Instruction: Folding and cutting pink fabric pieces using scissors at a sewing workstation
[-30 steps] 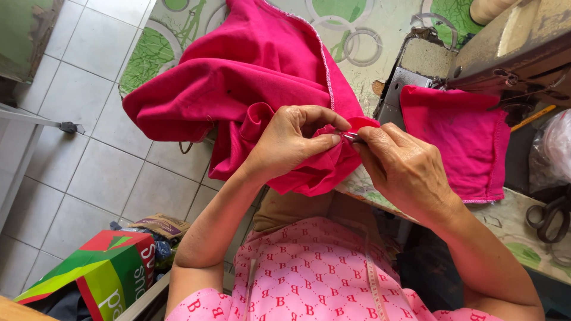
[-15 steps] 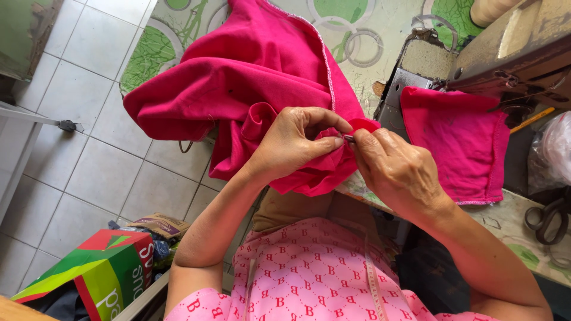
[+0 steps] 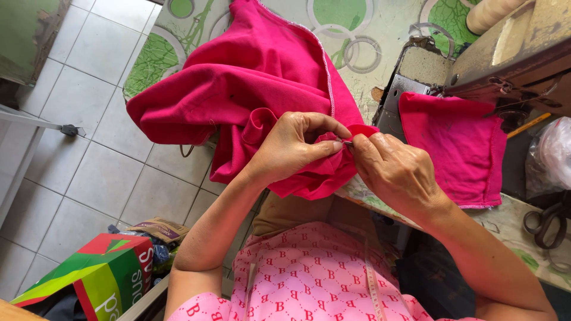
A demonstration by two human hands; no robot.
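A bright pink garment [image 3: 250, 89] is bunched over the edge of a sewing table [image 3: 363, 41] covered in a green and white patterned cloth. My left hand [image 3: 294, 145] pinches a fold of the pink garment near its edge. My right hand [image 3: 395, 169] meets it from the right, fingertips closed on a small thin metal tool at the same fold; the tool is mostly hidden. A second flat pink fabric piece [image 3: 461, 145] lies to the right, under the sewing machine [image 3: 505, 59].
Black scissors [image 3: 544, 220] lie at the table's right edge, beside a clear plastic bag [image 3: 553, 154]. A thread cone [image 3: 491, 13] stands at the top right. On the tiled floor [image 3: 89, 148] at lower left sits a red and green carton [image 3: 104, 273].
Both hands stay at the same fold of the garment, with only small finger movements. The fabric has barely shifted.
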